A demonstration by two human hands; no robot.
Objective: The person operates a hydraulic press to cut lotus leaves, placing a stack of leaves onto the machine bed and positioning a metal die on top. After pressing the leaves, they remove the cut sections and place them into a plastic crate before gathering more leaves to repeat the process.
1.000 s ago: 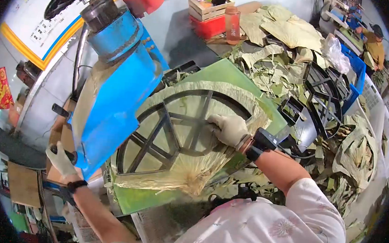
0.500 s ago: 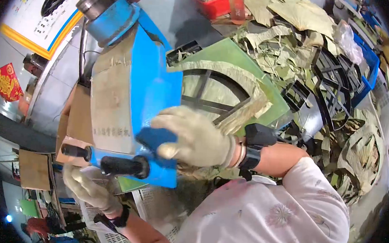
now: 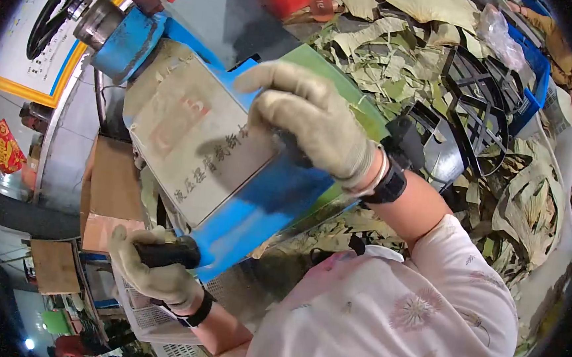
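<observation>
My left hand, in a pale work glove, is wrapped round a black handle at the lower corner of a blue machine arm. Higher up and to the right, my gloved right hand is above the arm's far edge, its fingers bent and apart. A dark shape beneath its palm is too hidden to make out. Between the hands lies the arm's metal cover plate with printed characters. Part of a green board shows behind the right hand.
Dried leaf pieces are heaped beyond the board. Black metal frames lie on them at the right, beside a blue crate. A cardboard box stands at the left, below a blue cylinder with a black wheel.
The machine arm has turned in view and now covers the curved black frame on the green board. My left hand has closed on the handle. My right hand has moved up, its fingers spreading.
</observation>
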